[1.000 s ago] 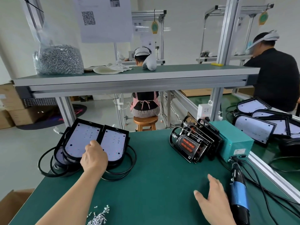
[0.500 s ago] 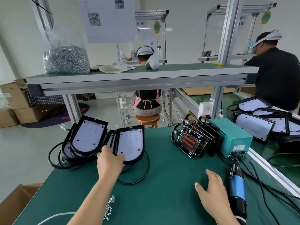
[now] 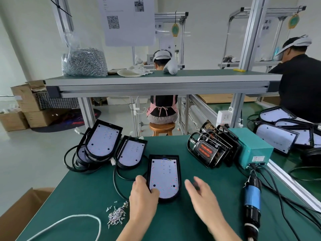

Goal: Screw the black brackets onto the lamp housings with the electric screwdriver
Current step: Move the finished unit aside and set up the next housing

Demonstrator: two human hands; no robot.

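Housing [image 3: 164, 176] lies flat, white board up, on the green tabletop [image 3: 86, 193] right in front of us. Our left hand [image 3: 143, 195] grips its near left corner, with fingers over the black rim and onto the board. Our right hand [image 3: 201, 197] hovers just right of it, released, fingers spread and blurred, holding nothing. We see the screwdriver [image 3: 252, 200] lying alone on the tabletop further right, below a teal box [image 3: 251, 146]. Lamps with black brackets [image 3: 206, 150] lean against that box. Loose screws [image 3: 117, 213] sit beside our left wrist, and other housings [image 3: 102, 141] are piled at the far left
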